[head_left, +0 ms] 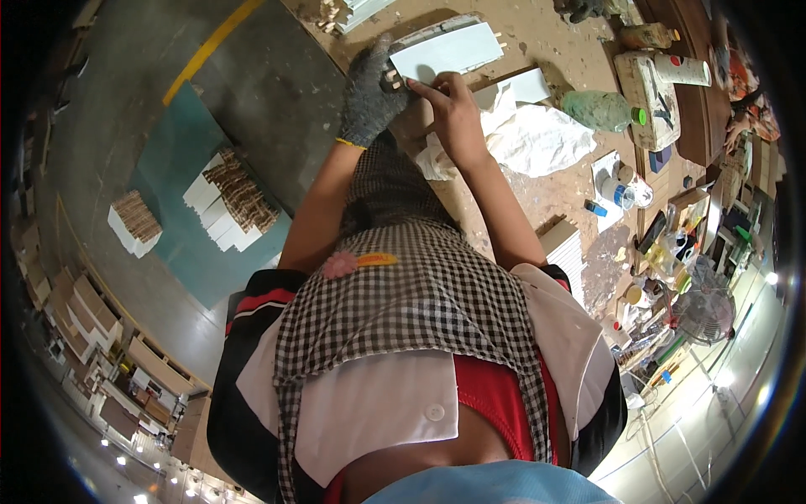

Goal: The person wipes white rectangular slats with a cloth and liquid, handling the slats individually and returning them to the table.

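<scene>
My left hand, in a dark grey knitted glove with a yellow cuff, grips the left end of a white board. Small light wooden dowels show at that end, beside the gloved fingers. More wooden dowels stick out from the board's right end. My bare right hand is at the board's near edge, its index finger reaching left towards the dowels. The other fingers are curled; whatever they pinch is hidden. Behind the held board lies another long piece with a pale edge.
White cloth lies crumpled on the brown worktable, right of my right hand. Beyond it are a green-capped plastic bottle and a stained white container. Stacked white boards rest on a green sheet at left.
</scene>
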`<state>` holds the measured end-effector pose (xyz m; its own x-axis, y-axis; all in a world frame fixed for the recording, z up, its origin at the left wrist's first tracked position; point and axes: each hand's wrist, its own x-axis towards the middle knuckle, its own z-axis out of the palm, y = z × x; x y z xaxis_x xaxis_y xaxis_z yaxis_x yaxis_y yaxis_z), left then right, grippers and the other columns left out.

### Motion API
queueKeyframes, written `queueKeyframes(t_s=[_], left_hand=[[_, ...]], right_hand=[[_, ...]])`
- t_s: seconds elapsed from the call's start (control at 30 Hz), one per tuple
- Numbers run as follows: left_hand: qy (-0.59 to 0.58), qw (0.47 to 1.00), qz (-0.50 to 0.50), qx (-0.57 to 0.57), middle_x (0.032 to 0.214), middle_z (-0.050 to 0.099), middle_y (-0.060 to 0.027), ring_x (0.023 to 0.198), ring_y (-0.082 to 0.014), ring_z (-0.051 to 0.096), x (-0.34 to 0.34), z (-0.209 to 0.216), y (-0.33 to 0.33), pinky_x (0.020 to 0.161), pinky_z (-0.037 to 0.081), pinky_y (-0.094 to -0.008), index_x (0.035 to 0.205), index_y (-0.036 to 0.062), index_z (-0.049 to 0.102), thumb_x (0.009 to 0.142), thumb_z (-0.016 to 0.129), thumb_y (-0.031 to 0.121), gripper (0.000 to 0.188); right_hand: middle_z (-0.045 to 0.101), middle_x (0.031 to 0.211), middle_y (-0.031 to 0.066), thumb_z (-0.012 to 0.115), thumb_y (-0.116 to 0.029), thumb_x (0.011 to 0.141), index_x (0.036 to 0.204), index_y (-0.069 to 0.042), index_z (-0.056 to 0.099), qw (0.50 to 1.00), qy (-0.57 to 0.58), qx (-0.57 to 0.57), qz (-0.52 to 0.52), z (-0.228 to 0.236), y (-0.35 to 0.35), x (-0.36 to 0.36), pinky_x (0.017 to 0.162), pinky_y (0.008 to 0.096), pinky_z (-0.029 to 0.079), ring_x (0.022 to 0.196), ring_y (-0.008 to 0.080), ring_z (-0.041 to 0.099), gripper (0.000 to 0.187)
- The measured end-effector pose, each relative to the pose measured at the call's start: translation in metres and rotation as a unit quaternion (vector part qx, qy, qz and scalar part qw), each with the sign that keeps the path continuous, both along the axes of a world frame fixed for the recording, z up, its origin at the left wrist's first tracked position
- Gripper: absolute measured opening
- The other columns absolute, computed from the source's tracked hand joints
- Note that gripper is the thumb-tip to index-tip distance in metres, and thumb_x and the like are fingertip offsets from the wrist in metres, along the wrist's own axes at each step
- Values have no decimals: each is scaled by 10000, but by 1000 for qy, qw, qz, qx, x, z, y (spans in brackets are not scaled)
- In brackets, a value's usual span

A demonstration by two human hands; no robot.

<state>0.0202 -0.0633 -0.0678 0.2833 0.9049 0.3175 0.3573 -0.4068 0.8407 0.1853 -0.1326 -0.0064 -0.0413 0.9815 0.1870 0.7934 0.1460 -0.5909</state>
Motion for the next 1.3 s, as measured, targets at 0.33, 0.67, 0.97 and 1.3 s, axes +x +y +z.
queueKeyframes(t_s=[0.33,0.67,0.97,1.3], left_hand=[[-4,999,-11,-41,1349,590,-190,1212,-340,586,-3,5,0,1033,486,-417,1518,43,414,727,858,111,910],[-28,992,-2,-126,1305,618,-204,1204,-370,599,-4,-20,1,1034,496,-441,1495,39,442,702,870,132,906],[-55,998,-15,-40,1338,610,-207,1220,-344,608,-1,-16,5,1030,503,-438,1502,16,425,730,866,158,901],[40,999,16,14,1205,648,-215,1097,-381,634,0,0,5,984,514,-454,1482,23,442,693,876,144,908]], right_hand=[[583,1031,116,652,34,825,1205,-189,760,1000,1,12,28,-9,-3,6,840,406,535,923,302,613,454],[572,999,115,646,41,825,1193,-175,769,999,16,11,30,-3,4,3,825,404,534,910,304,611,444],[550,1069,106,703,80,749,1225,-178,753,999,-10,25,21,-7,3,1,786,392,560,916,279,623,544],[535,1038,104,716,94,711,1231,-183,751,1000,-11,10,11,-9,-2,0,793,393,556,932,284,617,590]])
